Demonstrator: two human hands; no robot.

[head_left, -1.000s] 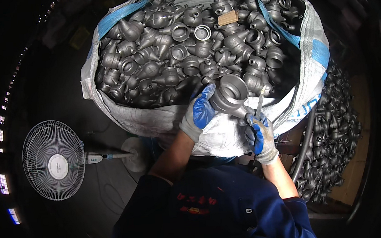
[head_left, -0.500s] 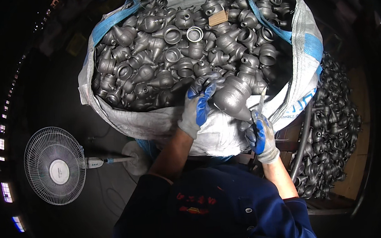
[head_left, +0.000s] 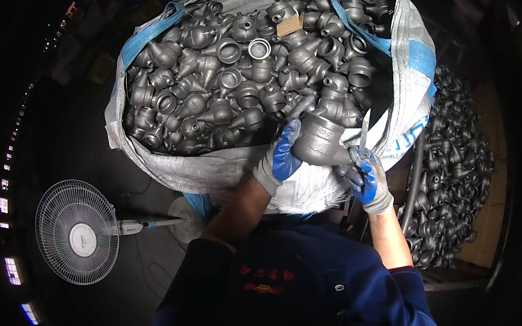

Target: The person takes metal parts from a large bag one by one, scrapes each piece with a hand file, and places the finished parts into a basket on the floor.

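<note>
My left hand (head_left: 285,153), in a grey glove with blue coating, grips a dark grey metal casting (head_left: 319,141) from its left side. The casting is a round, hollow body with a narrower neck, held tilted over the near rim of a big white woven bag (head_left: 225,169). My right hand (head_left: 368,181), gloved alike, is closed around a thin pale flat blade (head_left: 365,129) that points up; its handle is hidden. The right fingers are beside the casting's lower right end, and whether they touch it is unclear. Many similar castings (head_left: 204,69) fill the bag.
Blue straps (head_left: 151,35) loop over the bag's rim. A piece of brown cardboard (head_left: 290,25) lies on the castings. On the right is another heap of castings (head_left: 452,172) beside a dark hose-like bar (head_left: 415,187). A white fan (head_left: 77,232) stands at the left.
The casting has been turned in my left hand: its neck end has swung and its raised marking now faces up. My right hand and the blade have shifted slightly right and down.
</note>
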